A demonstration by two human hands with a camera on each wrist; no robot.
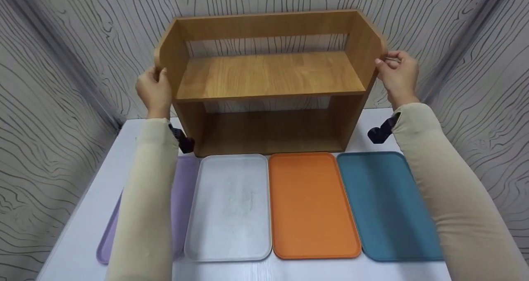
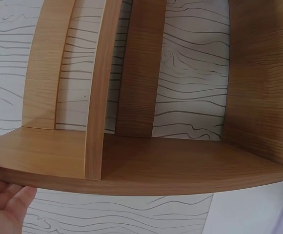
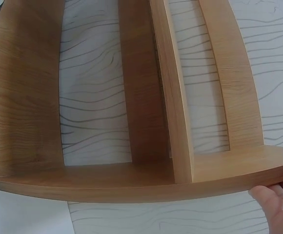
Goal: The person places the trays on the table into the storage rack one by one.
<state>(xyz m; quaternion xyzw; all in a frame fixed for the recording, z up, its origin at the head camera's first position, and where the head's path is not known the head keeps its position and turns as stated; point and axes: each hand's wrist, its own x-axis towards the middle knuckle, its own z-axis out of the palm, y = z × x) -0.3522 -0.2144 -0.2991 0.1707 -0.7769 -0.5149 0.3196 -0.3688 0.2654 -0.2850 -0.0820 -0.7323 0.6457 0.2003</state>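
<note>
A two-tier wooden shelf unit [image 1: 268, 78] stands at the back of the white table [image 1: 82, 231], against the patterned wall. My left hand [image 1: 153, 90] grips its left side panel near the upper front corner, fingers curled over the edge. My right hand [image 1: 396, 75] grips the right side panel at the same height. In the left wrist view my fingers [image 2: 2, 200] lie under the edge of the side panel [image 2: 131, 170]. The right wrist view shows my fingers [image 3: 278, 197] curled at the end of the other side panel [image 3: 131, 183].
Four flat trays lie in a row before the shelf: purple [image 1: 184, 198], white [image 1: 229, 206], orange [image 1: 310, 202] and teal [image 1: 384, 202]. Patterned walls close in on the left, back and right. Both shelf levels hold nothing.
</note>
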